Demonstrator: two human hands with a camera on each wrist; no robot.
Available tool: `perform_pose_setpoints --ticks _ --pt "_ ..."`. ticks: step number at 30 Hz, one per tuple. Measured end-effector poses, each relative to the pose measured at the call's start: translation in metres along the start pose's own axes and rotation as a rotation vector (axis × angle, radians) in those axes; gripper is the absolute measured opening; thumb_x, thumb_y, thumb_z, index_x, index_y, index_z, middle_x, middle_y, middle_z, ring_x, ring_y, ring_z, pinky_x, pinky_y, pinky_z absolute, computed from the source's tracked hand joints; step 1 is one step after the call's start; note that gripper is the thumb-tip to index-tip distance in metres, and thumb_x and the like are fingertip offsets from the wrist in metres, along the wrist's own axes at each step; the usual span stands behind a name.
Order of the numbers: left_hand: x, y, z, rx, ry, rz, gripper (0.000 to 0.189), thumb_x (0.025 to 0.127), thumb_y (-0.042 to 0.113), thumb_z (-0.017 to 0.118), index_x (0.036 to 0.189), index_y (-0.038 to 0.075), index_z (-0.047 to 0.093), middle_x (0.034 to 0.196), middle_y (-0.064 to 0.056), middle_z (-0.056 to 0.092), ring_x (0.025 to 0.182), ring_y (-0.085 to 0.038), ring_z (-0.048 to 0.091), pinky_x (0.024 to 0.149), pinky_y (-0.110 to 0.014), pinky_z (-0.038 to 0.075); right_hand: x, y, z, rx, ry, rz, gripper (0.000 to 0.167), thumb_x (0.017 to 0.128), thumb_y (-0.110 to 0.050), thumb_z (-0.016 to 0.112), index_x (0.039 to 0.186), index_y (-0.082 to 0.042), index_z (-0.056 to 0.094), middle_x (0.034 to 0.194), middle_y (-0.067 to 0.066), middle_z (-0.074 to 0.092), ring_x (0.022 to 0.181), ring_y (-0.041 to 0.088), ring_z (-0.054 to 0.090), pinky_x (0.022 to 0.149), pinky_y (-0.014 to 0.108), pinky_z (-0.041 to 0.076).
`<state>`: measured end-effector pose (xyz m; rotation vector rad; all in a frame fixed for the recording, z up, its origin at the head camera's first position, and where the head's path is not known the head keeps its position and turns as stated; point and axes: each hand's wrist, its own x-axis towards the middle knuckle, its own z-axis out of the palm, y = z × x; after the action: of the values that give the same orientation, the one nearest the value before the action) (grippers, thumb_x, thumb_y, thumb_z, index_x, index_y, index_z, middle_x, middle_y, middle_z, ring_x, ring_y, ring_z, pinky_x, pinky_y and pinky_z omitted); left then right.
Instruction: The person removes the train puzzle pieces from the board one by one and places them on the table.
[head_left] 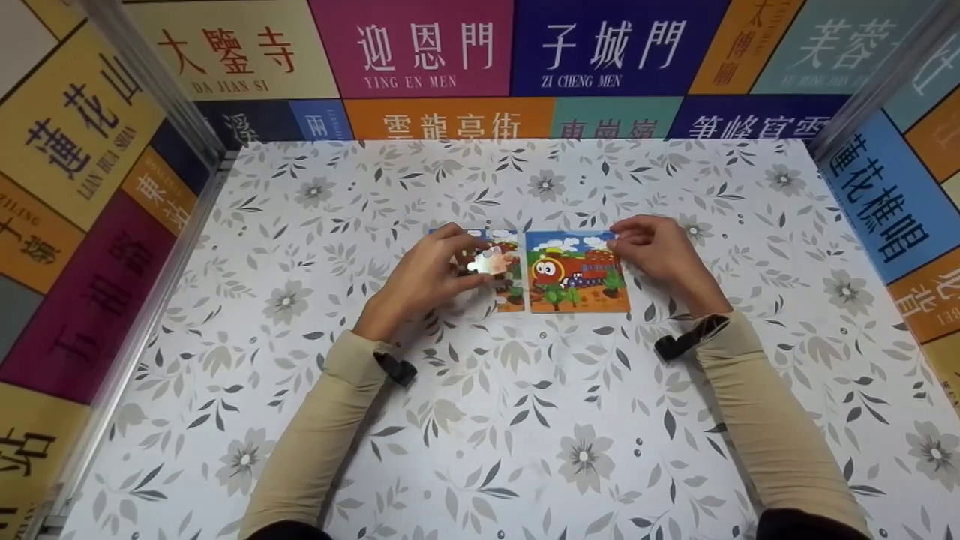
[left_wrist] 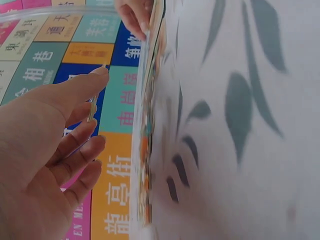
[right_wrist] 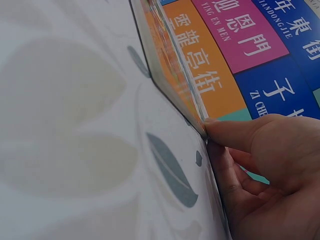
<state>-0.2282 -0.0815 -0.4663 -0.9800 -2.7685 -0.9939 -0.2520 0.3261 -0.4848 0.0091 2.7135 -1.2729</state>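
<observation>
Two square puzzle boards with a red cartoon train lie side by side on the table. My left hand is over the left board and covers much of it. Between its thumb and index finger it pinches a small jigsaw piece, shiny in the head view and seen edge-on as a thin piece in the left wrist view. At the upper right corner of the right board, my right hand pinches the edge; the thumb lies on that corner in the right wrist view.
The table has a white cloth with grey leaves and flowers. Colourful panels with Chinese lettering stand along its back and both sides. A dark camera strap goes round each wrist.
</observation>
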Motion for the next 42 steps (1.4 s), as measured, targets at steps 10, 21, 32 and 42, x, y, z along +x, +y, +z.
perform_pose_setpoints --ticks 10,21,32,42 --pt "-0.009 -0.009 -0.004 -0.016 -0.031 -0.02 0.04 0.095 0.034 0.086 0.131 0.017 0.077 0.118 -0.005 0.069 0.097 -0.024 0.07 0.082 -0.037 0.059 0.0 0.003 0.0 0.015 0.016 -0.026 0.039 0.101 -0.032 0.079 0.134 -0.011 0.073 0.122 0.011 0.075 0.102 0.009 0.07 0.089 0.019 0.052" --pt "-0.014 -0.016 -0.003 -0.012 -0.098 -0.002 0.05 0.09 0.036 0.09 0.135 0.018 0.077 0.115 -0.004 0.071 0.097 -0.023 0.065 0.082 -0.038 0.054 0.001 0.003 0.0 0.011 0.013 -0.007 0.039 0.102 -0.031 0.079 0.136 -0.012 0.072 0.122 0.011 0.076 0.102 0.01 0.071 0.09 0.022 0.053" --pt "-0.017 -0.014 -0.002 -0.059 -0.152 -0.006 0.043 0.083 0.03 0.097 0.12 0.014 0.082 0.107 -0.005 0.072 0.096 -0.022 0.067 0.084 -0.036 0.057 0.001 0.003 0.001 0.014 0.015 -0.003 0.039 0.101 -0.032 0.079 0.135 -0.013 0.073 0.122 0.011 0.076 0.105 0.013 0.071 0.09 0.023 0.053" --pt "-0.023 -0.012 0.0 -0.049 -0.18 -0.041 0.039 0.086 0.034 0.095 0.118 0.016 0.083 0.105 -0.003 0.071 0.096 -0.019 0.066 0.086 -0.037 0.057 0.001 0.003 0.001 0.001 0.018 0.004 0.039 0.102 -0.034 0.078 0.136 -0.014 0.072 0.125 0.012 0.077 0.107 0.016 0.072 0.09 0.023 0.053"
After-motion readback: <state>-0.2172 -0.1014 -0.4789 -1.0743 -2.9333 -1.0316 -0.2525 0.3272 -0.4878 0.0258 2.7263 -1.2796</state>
